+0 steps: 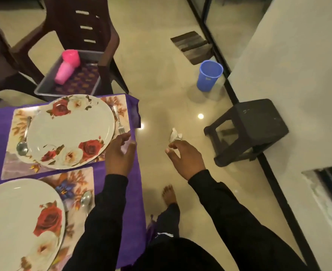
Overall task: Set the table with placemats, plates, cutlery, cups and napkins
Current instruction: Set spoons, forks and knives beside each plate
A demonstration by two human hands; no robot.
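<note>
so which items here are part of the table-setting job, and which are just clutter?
Job:
far plate on placemat
near plate
spoon, fork
pink cups in grey tray
white napkin, pinched by right hand
left hand, at the placemat's corner

Clutter:
blue bucket
black stool
brown chair

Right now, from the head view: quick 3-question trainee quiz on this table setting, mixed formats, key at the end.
1. True or false: the pink cups stand on the purple tablecloth.
2. Beside the far plate, which piece lies on the side nearer the person's left hand?
A. spoon
B. fork
C. knife
3. Fill in: the right hand pinches a small white ____.

Key
1. False: they lie in the grey tray on the chair.
2. B, the fork; the spoon lies on the opposite side.
3. Napkin, crumpled, held over the floor.
</note>
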